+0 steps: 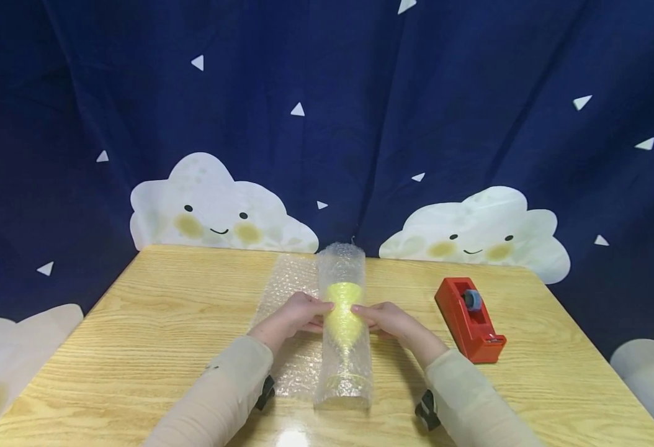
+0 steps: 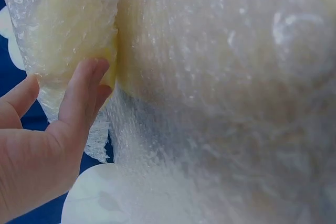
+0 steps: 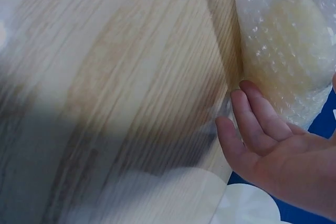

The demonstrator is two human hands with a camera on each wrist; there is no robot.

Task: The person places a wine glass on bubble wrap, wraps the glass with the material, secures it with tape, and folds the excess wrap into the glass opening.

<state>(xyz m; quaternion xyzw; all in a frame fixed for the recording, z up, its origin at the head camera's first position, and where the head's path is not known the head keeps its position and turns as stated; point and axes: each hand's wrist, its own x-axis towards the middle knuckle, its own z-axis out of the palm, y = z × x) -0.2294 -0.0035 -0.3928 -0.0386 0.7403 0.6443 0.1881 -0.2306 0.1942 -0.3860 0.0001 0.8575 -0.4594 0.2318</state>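
A yellow goblet-shaped object (image 1: pixel 344 320) lies rolled in clear bubble wrap (image 1: pixel 341 264) at the middle of the table. The roll points away from me, and a flat tail of the same wrap (image 1: pixel 289 282) spreads to its left. My left hand (image 1: pixel 299 312) holds the roll's left side, thumb on top and fingers low along the side. On the opposite side, my right hand (image 1: pixel 389 320) holds it likewise with the thumb on top. Both wrist views show the left fingers (image 2: pixel 79 90) and right fingers (image 3: pixel 252 116) fairly straight against the wrap.
A red tape dispenser (image 1: pixel 474 332) with a blue roll of tape (image 1: pixel 472 300) stands to the right of my right hand. The wooden table (image 1: pixel 176 298) ends at a dark blue curtain (image 1: pixel 327 74) printed with clouds and white triangles.
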